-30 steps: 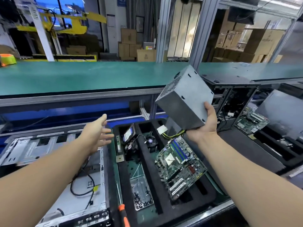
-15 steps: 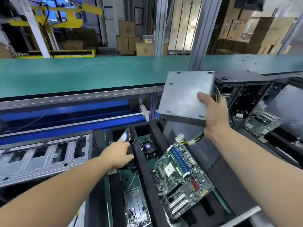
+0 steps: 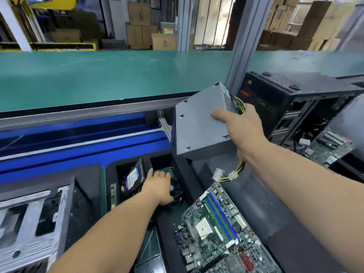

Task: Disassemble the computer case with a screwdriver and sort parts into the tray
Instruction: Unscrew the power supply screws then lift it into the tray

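Observation:
My right hand (image 3: 243, 128) grips a grey power supply box (image 3: 199, 127) in the air above the black foam tray (image 3: 167, 223); yellow and black cables (image 3: 234, 174) with white plugs hang below it. My left hand (image 3: 159, 186) reaches down into a tray pocket and lies on the black cooler fan (image 3: 177, 189), with its fingers hidden from me. A hard drive (image 3: 133, 178) stands on edge just left of that hand. A green motherboard (image 3: 216, 229) lies tilted in the tray's right pocket. The stripped metal case frame (image 3: 33, 219) lies at the left.
A second black computer case (image 3: 295, 103) stands open at the right, with another motherboard (image 3: 331, 146) beside it. A green conveyor belt (image 3: 118, 75) runs behind the bench, with a grey post (image 3: 244, 46) rising from it. Cardboard boxes are stacked far back.
My left hand went from open in the air down into the tray pocket onto the fan. My right hand turned the power supply over and lowered it a little toward the tray.

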